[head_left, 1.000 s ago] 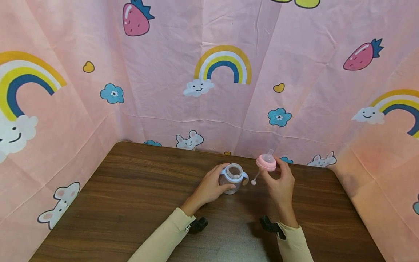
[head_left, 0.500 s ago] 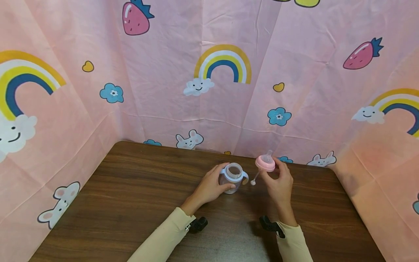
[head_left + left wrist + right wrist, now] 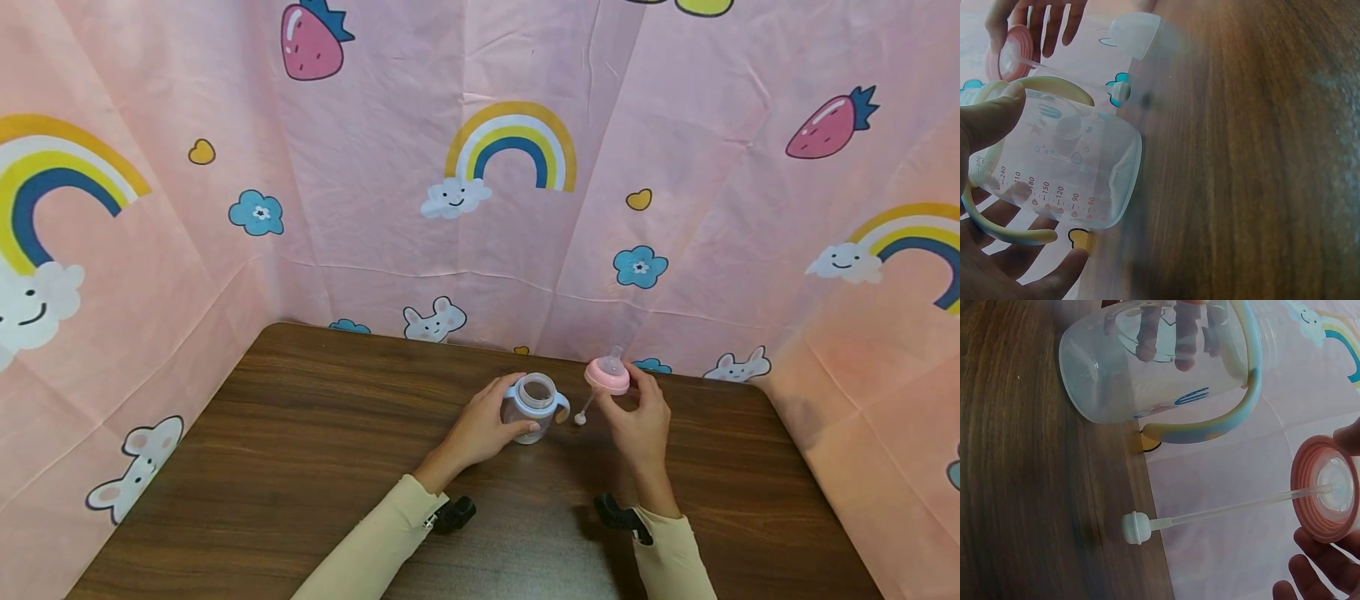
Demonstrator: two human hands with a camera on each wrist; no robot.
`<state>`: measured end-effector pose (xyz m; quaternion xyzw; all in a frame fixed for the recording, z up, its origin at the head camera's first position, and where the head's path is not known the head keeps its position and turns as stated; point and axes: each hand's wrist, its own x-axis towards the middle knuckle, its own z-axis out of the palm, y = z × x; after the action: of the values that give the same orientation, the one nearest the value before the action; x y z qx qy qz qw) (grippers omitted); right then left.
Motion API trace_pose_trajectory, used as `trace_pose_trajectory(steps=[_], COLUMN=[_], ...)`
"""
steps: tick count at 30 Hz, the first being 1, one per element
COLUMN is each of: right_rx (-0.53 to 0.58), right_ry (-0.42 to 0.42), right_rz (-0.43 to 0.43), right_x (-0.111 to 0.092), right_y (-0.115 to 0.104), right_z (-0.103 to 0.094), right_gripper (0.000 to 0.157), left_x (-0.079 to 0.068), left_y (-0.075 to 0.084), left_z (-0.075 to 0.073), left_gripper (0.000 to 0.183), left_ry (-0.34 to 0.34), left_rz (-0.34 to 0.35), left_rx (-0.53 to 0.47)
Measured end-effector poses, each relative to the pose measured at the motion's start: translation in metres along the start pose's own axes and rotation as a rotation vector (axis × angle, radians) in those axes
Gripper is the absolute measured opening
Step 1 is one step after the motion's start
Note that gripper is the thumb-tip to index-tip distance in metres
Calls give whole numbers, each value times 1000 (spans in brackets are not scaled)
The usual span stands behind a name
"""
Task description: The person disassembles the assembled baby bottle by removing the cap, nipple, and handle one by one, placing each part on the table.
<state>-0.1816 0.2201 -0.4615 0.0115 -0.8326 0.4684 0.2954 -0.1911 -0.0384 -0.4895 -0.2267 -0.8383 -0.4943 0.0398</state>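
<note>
A clear baby bottle with two pale blue handles stands uncapped on the table. My left hand grips it from the left, thumb in front and fingers behind; the left wrist view shows printed measuring marks on the bottle body. Right of it and apart from it, my right hand pinches the rim of a pink nipple lid, held above the table with the nipple up. From its underside hangs a thin straw ending in a white weighted ball. The ball is beside the bottle, not inside it.
A translucent cup-shaped piece rests on the table beyond the bottle in the left wrist view; the head view does not show it. The brown wooden table meets a pink patterned cloth behind and at the sides.
My right hand has shifted slightly left with the nipple lid, which sits a touch lower. My left hand and the bottle stay in place.
</note>
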Motion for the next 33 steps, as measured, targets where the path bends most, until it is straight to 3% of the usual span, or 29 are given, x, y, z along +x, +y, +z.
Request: trace_pose_trajectory(steps=[10, 33], right_rx=[-55, -64], right_ry=[-16, -26], right_rz=[28, 35], right_x=[-1, -1], right_y=[2, 6], right_z=[2, 2], right_gripper=[59, 59], left_x=[1, 1], left_y=[0, 1], left_z=[0, 0], left_gripper=[81, 80], left_ry=[3, -2], left_rz=[-2, -18], left_rx=[0, -4])
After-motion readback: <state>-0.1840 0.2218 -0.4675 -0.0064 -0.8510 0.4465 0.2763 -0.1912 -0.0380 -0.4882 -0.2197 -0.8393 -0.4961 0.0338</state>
